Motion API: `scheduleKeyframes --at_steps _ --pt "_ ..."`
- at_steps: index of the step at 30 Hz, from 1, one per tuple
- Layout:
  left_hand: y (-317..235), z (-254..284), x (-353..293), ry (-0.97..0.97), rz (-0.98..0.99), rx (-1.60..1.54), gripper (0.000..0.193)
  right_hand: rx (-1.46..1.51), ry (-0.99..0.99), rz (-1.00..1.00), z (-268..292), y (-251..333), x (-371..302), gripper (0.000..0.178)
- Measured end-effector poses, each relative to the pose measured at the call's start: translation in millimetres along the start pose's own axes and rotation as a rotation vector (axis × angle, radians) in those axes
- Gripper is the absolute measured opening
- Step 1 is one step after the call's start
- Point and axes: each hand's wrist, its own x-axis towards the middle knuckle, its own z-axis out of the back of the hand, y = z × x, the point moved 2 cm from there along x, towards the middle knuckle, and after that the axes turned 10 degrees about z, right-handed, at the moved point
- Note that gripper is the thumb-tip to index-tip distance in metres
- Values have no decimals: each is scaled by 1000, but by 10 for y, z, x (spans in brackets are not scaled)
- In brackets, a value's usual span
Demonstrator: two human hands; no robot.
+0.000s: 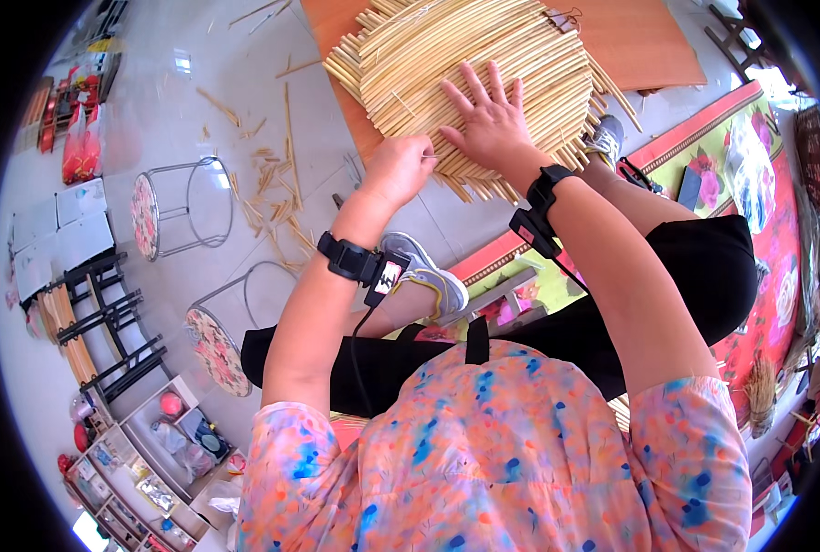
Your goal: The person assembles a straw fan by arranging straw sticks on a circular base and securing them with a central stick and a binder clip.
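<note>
On the orange-brown board [644, 46] lies a round plant-stalk mat [483, 41]; the right hand [494, 127] rests spread upon it; the left hand [397, 171] pinches something thin [430, 157]; even palm pressure should keep stalks aligned.

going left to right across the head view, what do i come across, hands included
Red bag, upper flowered stool, left hand, right hand, right shoe, clear plastic bag.

Two flowered stools [146, 217] stand at left, a red bag [82, 147] beyond them; at right, a dark phone [689, 187] and a plastic bag [751, 179] lie on flowered cloth [750, 322].
</note>
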Motion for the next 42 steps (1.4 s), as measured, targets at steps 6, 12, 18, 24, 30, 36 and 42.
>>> scheduleKeyframes --at_steps 6,12,18,24,30,36,42 --pt "-209 141 107 149 88 -296 8 28 -7 3 -7 -25 -47 70" --pt "-534 683 -41 242 175 -783 6 42 11 -3 43 -34 -57 71" --pt "-622 618 -159 321 185 -851 7 39 14 4 39 -11 -53 71" --pt "-489 692 -56 504 377 -1166 7 115 31 7 115 -31 -56 77" --pt "-282 510 -304 566 476 -1606 6 252 102 -9 183 -114 7 81" --pt "-224 333 -553 512 546 -1723 8 534 23 -178 332 -207 -25 57" --pt "-314 199 -687 525 580 -1736 9 1416 -78 -482 282 252 -742 36"
